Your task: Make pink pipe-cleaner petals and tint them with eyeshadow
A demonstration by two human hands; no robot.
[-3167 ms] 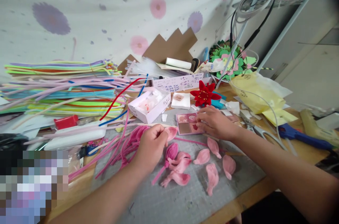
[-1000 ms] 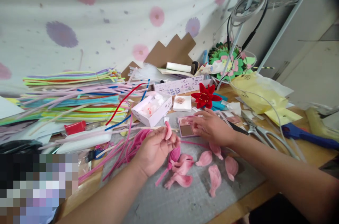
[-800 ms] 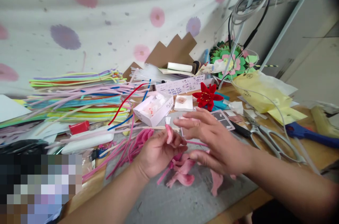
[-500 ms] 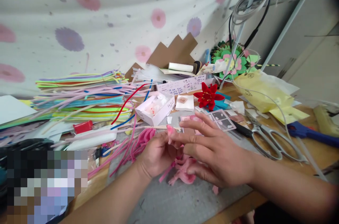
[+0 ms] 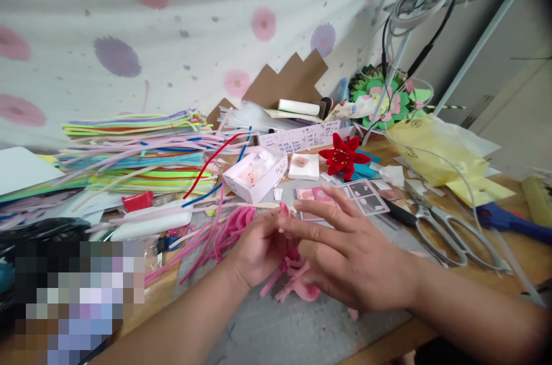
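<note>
My left hand [image 5: 259, 247] is closed on a small pink petal [image 5: 285, 210], holding it upright above the grey cutting mat [image 5: 280, 333]. My right hand [image 5: 349, 253] has its fingers stretched out, the index fingertip touching that petal. Under both hands lie more pink petals [image 5: 297, 287], mostly hidden by the right hand. A pink powder palette [image 5: 313, 198] with its lid open lies just beyond my fingers. A bundle of pink pipe cleaners [image 5: 224, 233] lies left of my left hand.
Stacked coloured pipe cleaners [image 5: 142, 158] fill the left. A white box [image 5: 256, 172], a red flower [image 5: 344, 155], scissors [image 5: 444, 227], a yellow bag [image 5: 431, 149], a blue-handled tool [image 5: 504, 218] and a lamp stand [image 5: 414, 31] crowd the back and right.
My right hand left the powder palette and came across to the petal in my left hand, covering the loose petals on the mat. My left hand lifted the petal.
</note>
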